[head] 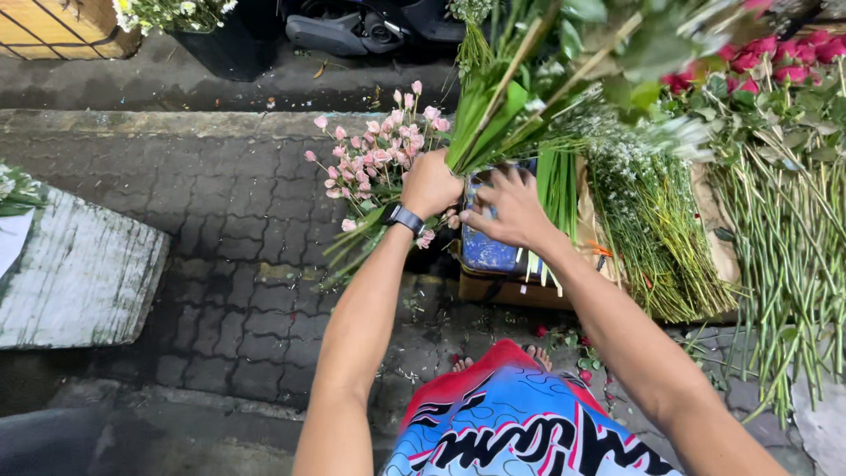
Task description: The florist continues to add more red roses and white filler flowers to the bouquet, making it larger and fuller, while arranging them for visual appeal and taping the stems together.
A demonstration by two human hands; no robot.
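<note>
Bundle of long green leaves & stems (520, 97) rises from centre frame up toward top edge, lower end clamped in left hand (429, 183), fist closed round the stalks; black smartwatch (403, 217) on that wrist. Right hand (511, 210) just beside it, fingers spread & bent, pressing on the base of the bundle / top of a blue package – can't tell if it actually grips anything.

Blue package (486, 249): boxy, mottled blue wrap w/ pale flecks, sits under right hand, upper part hidden by the hand & leaves. Below it a brown cardboard box (507, 289), only its front edge shows. Pale strips hang over the blue front, hard to make out what they are.

Left of the fist: bunch of small pink rosebuds (374, 154), stems slanting down toward the paving. Right of the box: sheaf of fine white-flowered filler greens (648, 211) lying on brown paper. Far right: long rose stems (784, 229) w/ red rose heads (775, 53) at top right, cut off by frame edge.

Ground = grey paving blocks (229, 220), wet-looking, w/ petals & leaf scraps near the person's bare toes (539, 356). Red/blue printed garment (511, 423) at bottom, cut off. Left: weathered whitish slab (79, 282). Top left: woven basket corner (62, 26), top centre a dark scooter part (370, 26) – both cut off, blurry
</note>
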